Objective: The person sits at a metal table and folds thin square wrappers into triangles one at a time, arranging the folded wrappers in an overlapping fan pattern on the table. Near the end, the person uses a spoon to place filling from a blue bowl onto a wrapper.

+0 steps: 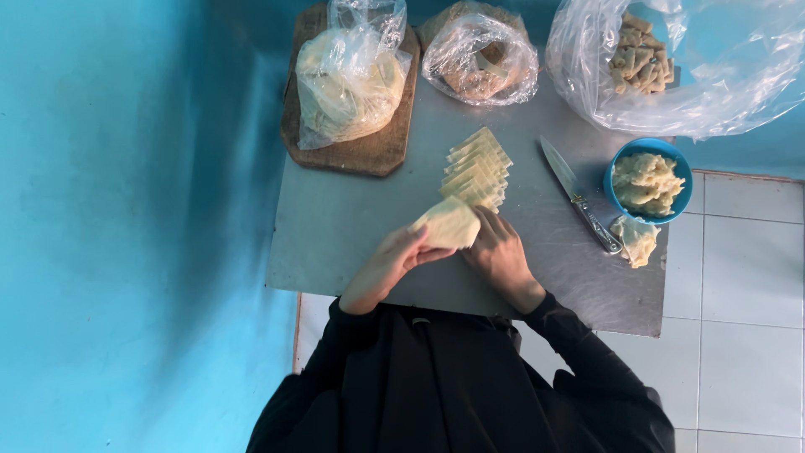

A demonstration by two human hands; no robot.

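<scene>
While both hands pinch one pale dough sheet (449, 225), more sheets (476, 170) lie stacked just behind it. Left hand (392, 262) and right hand (499, 250) each close lightly on its edges; a knife (579, 197) rests right of the stack.

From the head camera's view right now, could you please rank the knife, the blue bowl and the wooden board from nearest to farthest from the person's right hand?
From the right hand:
1. Knife, just to its right on the metal table.
2. Blue bowl of filling, farther right beyond the knife.
3. Wooden board, far left corner, under a plastic bag.

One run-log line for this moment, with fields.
left hand: holds wrapper | right hand: on wrapper | stack: on table | knife: beside bowl
</scene>
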